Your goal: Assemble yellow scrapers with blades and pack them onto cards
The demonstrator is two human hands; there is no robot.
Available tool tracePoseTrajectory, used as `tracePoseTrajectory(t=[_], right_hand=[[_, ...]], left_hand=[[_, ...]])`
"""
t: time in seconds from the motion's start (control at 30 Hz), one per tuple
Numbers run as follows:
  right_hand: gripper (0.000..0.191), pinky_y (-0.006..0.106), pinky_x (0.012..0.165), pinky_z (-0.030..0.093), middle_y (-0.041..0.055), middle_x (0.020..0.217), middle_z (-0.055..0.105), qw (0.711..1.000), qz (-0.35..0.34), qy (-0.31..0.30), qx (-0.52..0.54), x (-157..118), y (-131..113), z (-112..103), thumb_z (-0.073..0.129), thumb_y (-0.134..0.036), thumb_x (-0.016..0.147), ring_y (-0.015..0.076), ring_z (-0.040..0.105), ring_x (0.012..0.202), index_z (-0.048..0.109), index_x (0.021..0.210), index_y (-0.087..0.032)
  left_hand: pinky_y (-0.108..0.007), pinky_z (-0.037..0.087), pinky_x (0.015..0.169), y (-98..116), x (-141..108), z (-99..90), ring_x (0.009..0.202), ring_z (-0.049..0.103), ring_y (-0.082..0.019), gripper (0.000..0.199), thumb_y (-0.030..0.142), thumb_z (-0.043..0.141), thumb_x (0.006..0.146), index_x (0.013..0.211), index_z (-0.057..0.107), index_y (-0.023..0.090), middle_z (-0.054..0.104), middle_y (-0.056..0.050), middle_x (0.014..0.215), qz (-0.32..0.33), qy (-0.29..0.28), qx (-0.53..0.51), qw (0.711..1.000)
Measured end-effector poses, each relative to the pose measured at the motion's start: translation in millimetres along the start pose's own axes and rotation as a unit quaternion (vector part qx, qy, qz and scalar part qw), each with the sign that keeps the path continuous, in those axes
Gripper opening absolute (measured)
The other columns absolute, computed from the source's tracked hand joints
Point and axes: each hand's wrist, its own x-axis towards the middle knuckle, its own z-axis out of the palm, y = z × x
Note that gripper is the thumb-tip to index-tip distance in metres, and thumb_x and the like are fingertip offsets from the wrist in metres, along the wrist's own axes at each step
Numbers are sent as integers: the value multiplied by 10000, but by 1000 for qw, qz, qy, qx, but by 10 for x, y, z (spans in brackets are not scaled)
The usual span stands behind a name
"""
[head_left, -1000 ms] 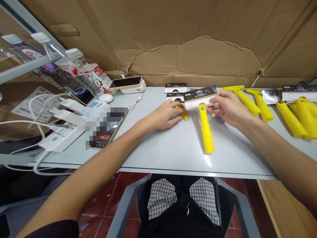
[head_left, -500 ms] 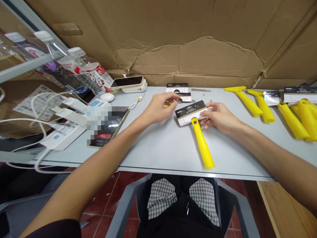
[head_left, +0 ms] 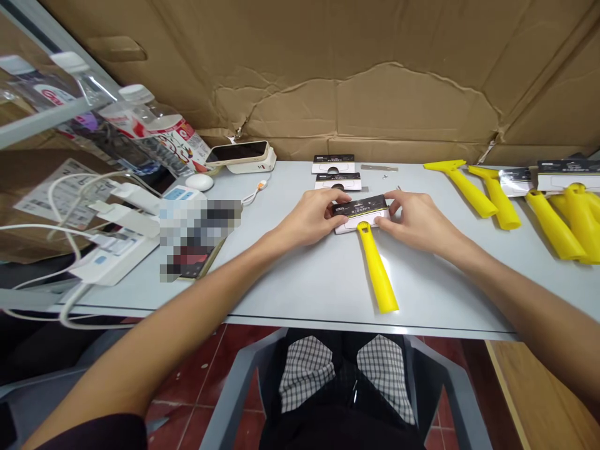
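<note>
Between my hands is a yellow-handled scraper (head_left: 379,272), its head covered by a black-and-white card sleeve (head_left: 360,211). The handle points toward the table's front edge. My left hand (head_left: 317,217) grips the left end of the sleeve, thumb in front and fingers behind. At the right end, my right hand (head_left: 415,219) pinches it the same way; a thin metal tip shows by its fingers. Behind them lie two more card sleeves, one in front (head_left: 338,182) and one farther back (head_left: 333,164).
Several yellow scrapers (head_left: 504,203) lie at the right, some with sleeves. A thin metal strip (head_left: 379,167) is near the cardboard wall (head_left: 412,112). At the left are a phone (head_left: 220,250), a power strip (head_left: 117,250) with cables, a white mouse (head_left: 199,182) and bottles (head_left: 164,137).
My left hand has moved right and down and taken hold of the sleeve's left end. The sleeved scraper has levelled slightly and shifted a little left.
</note>
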Motion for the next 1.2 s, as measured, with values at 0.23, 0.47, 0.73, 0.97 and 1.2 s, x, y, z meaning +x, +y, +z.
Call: tracePoseTrajectory(t=[0.23, 0.47, 0.73, 0.97, 1.2], right_hand=[[375, 415, 710, 428, 137, 808, 749, 992, 14, -64, -109, -7, -20, -4, 565, -497, 1034, 320, 690, 798, 746, 1040, -169], [475, 434, 706, 458, 194, 844, 741, 984, 23, -79, -156, -5, -10, 30, 478, -532, 1062, 353, 704, 824, 755, 1051, -146], [456, 420, 697, 439, 181, 809, 734, 987, 29, -76, -140, -3, -11, 11, 501, -531, 1059, 358, 709, 829, 752, 1048, -151], [586, 409, 710, 426, 151, 837, 754, 991, 21, -53, -124, -3, 38, 43, 505, -541, 1062, 381, 718, 881, 653, 1434, -114], [546, 423, 785, 468, 139, 927, 805, 997, -7, -36, -67, 2, 72, 29, 531, -469, 1070, 338, 717, 873, 671, 1489, -148]], left_hand=[[-420, 618, 902, 35, -31, 99, 1068, 728, -250, 201, 174, 671, 934, 1089, 787, 230, 766, -94, 1226, 64, 37, 6, 997], [-529, 561, 1082, 78, -34, 64, 1186, 732, -311, 215, 360, 719, 1002, 1133, 804, 212, 779, -130, 1264, 128, -23, 52, 990], [-534, 513, 1140, 82, -50, 67, 1257, 682, -322, 246, 346, 732, 995, 1200, 765, 215, 736, -138, 1307, 110, -34, 78, 990], [-538, 498, 1171, 51, -44, 64, 1288, 666, -328, 286, 393, 752, 979, 1215, 756, 231, 702, -135, 1319, 90, -39, 76, 992], [-566, 502, 1178, 32, -37, 40, 1315, 670, -350, 362, 435, 764, 986, 1265, 763, 206, 708, -159, 1383, 94, -50, 89, 990]])
